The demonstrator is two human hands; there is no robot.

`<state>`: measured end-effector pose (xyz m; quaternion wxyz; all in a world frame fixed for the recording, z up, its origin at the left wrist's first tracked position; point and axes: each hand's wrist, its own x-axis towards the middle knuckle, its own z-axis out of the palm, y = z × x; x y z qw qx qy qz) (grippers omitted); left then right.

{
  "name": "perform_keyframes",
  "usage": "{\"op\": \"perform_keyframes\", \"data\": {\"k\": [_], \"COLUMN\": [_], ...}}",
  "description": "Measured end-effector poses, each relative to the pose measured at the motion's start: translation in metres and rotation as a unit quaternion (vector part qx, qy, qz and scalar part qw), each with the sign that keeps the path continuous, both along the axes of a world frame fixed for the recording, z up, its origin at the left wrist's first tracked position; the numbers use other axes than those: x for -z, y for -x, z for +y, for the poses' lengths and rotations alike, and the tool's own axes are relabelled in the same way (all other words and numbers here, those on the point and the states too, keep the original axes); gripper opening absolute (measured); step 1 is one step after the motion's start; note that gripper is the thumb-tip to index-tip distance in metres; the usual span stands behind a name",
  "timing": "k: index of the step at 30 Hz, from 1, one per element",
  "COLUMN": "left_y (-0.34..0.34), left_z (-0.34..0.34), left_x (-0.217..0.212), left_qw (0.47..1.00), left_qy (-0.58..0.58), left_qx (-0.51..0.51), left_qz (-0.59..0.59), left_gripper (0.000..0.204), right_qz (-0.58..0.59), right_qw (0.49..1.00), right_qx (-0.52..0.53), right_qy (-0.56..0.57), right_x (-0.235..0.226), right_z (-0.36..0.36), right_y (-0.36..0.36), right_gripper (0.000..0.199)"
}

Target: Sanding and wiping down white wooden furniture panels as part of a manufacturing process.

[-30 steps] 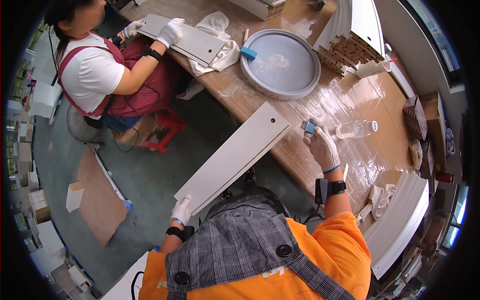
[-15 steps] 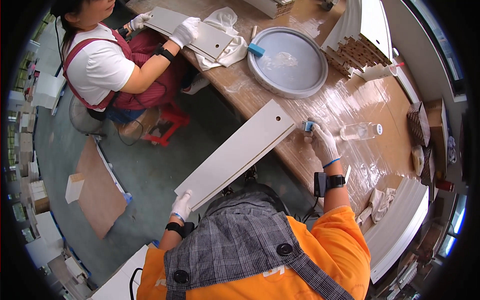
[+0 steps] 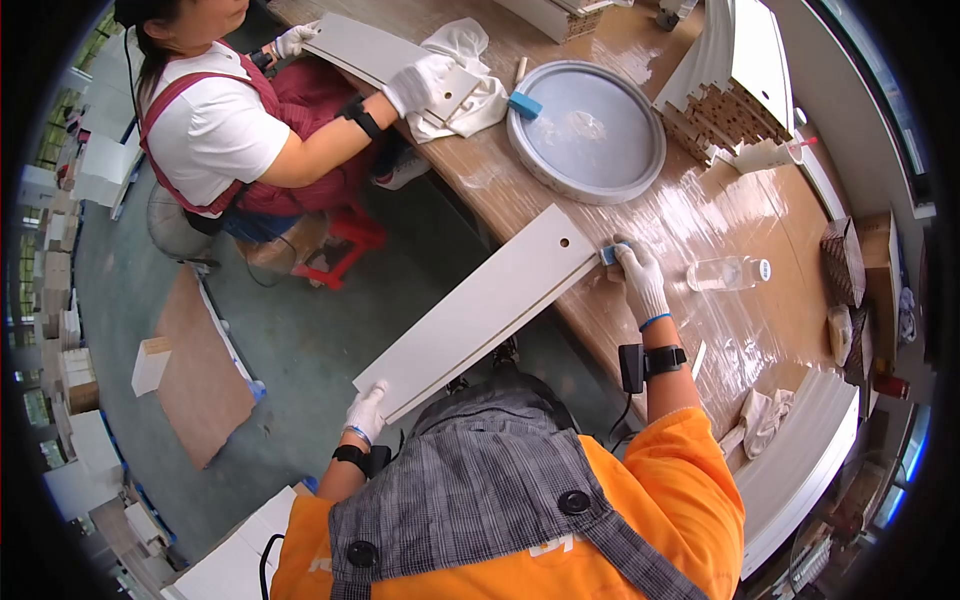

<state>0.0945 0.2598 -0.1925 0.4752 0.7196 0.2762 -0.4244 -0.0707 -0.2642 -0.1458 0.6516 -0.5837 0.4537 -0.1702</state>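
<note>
A long white board [image 3: 475,305] with a small hole near its far corner and a groove along one edge slants from my lap to the table's edge. My gloved left hand [image 3: 367,409] grips its near end, thumb on top. In my gloved right hand [image 3: 638,277] is a small blue sponge block [image 3: 608,256], partly covered by the fingers. The block sits at the board's far end and seems to touch it. To the right of that hand a clear plastic bottle [image 3: 722,274] lies on its side on the plastic-covered table [image 3: 650,335].
A round grey basin [image 3: 600,165] with another blue sponge [image 3: 525,105] on its rim stands beyond. At far left a co-worker in gloves holds a similar board [image 3: 385,55] over a white cloth [image 3: 462,50]. Stacked boards [image 3: 735,80] rise far right; more [image 3: 805,450] lie near right.
My right hand has moved slightly left, bringing the sponge block to the board's far end. The co-worker's right hand has slid along their board toward its near end.
</note>
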Motion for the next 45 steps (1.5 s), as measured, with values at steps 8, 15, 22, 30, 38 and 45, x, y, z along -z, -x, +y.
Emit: {"op": "perform_keyframes", "data": {"k": [8, 15, 22, 30, 38, 45], "left_y": [0.0, 0.001, 0.0, -0.002, -0.001, -0.002], "left_z": [0.01, 0.01, 0.007, 0.003, 0.003, 0.008], "left_x": [0.017, 0.012, 0.006, -0.001, -0.005, 0.004], "left_qw": [0.999, 0.998, 0.995, 0.997, 1.0, 0.998], "left_qy": [0.021, 0.036, 0.069, 0.048, 0.006, 0.049], "left_qx": [-0.035, -0.043, -0.076, -0.053, -0.009, -0.047], "left_qz": [0.002, -0.003, -0.001, 0.001, -0.016, -0.011], "left_gripper": [0.06, 0.058, 0.053, 0.054, 0.058, 0.056], "right_qz": [0.084, 0.152, 0.158, 0.033, 0.068, 0.112], "right_qw": [0.992, 0.936, 0.923, 0.873, 0.757, 0.732], "right_qx": [-0.036, -0.048, 0.024, -0.069, -0.16, -0.141], "right_qy": [0.083, 0.314, 0.351, 0.481, 0.63, 0.657], "right_x": [-0.015, -0.007, 0.003, -0.015, -0.017, -0.012], "right_z": [-0.002, 0.01, 0.01, 0.017, 0.021, 0.022], "right_y": [-0.011, -0.015, -0.01, 0.006, 0.011, 0.012], "right_gripper": [0.04, 0.038, 0.037, 0.042, 0.058, 0.061]}}
